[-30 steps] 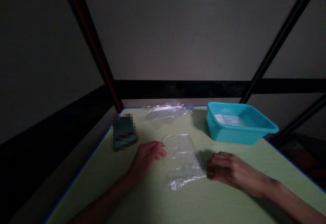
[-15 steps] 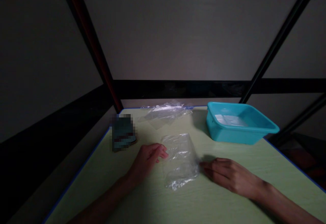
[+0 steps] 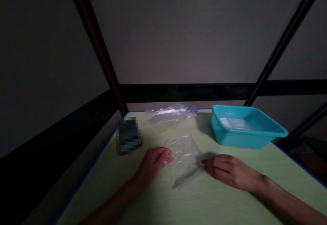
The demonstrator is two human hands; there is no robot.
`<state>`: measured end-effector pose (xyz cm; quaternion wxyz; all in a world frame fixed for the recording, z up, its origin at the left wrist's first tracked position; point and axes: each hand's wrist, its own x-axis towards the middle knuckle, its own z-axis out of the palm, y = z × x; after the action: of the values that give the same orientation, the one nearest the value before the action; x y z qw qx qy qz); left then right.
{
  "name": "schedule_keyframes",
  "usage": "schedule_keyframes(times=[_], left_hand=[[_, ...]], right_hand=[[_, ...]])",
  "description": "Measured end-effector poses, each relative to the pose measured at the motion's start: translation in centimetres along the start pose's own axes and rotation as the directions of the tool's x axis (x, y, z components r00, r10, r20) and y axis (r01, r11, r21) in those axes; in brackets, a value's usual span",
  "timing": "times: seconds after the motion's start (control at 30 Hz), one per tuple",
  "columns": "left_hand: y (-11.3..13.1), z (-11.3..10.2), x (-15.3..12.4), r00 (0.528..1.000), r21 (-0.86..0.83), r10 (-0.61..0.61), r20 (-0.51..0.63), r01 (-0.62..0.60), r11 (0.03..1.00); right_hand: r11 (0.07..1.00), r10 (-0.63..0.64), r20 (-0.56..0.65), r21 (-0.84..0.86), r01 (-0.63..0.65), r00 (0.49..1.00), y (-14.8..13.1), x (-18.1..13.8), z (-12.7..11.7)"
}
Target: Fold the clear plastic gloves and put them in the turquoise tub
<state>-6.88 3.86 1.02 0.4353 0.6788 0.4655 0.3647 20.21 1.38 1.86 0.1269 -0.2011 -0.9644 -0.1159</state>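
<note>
A clear plastic bag lies on the pale green table between my hands. My left hand rests on the table with its fingertips curled onto the bag's left edge. My right hand lies at the bag's right edge, fingers held together and touching the plastic, which is lifted and folded a little along that side. Whether either hand pinches the plastic is hard to see in the dim light.
A turquoise plastic tub stands at the back right with something clear inside. More crumpled clear bags lie at the table's far edge. A blurred dark object sits at the left. Dark frame bars rise behind the table.
My right hand slid left against the bag's right edge, and that side of the bag has risen and folded inward. My left hand barely moved. The camera shifted slightly.
</note>
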Motion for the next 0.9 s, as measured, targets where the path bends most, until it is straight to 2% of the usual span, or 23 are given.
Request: schedule_keyframes(times=[0.13, 0.33, 0.53, 0.63, 0.73, 0.9], left_hand=[[0.2, 0.0, 0.1, 1.000, 0.003, -0.010, 0.000, 0.010, 1.000], [0.1, 0.0, 0.2, 1.000, -0.004, -0.014, -0.004, 0.014, 1.000], [0.2, 0.0, 0.3, 1.000, -0.007, -0.023, -0.002, 0.023, 1.000], [0.3, 0.0, 0.3, 1.000, 0.000, -0.018, 0.005, 0.018, 1.000], [0.2, 0.0, 0.4, 1.000, -0.002, -0.020, -0.001, 0.020, 1.000], [0.2, -0.1, 0.4, 0.999, -0.014, -0.036, -0.002, 0.036, 0.999]], right_hand=[[0.995, 0.062, -0.030, 0.080, -0.060, 0.998, -0.6, -0.9, -0.1], [0.950, 0.176, 0.054, 0.251, -0.184, 0.983, -0.7, -1.1, -1.6], [0.940, 0.175, 0.061, 0.285, -0.185, 0.983, -0.7, -1.4, -1.7], [0.952, 0.190, 0.033, 0.237, -0.192, 0.981, -0.7, -1.9, -1.5], [0.981, 0.156, 0.013, 0.111, -0.156, 0.988, -0.6, -1.8, -1.4], [0.999, 0.039, 0.087, -0.021, -0.037, 0.995, -0.5, -0.7, -1.3]])
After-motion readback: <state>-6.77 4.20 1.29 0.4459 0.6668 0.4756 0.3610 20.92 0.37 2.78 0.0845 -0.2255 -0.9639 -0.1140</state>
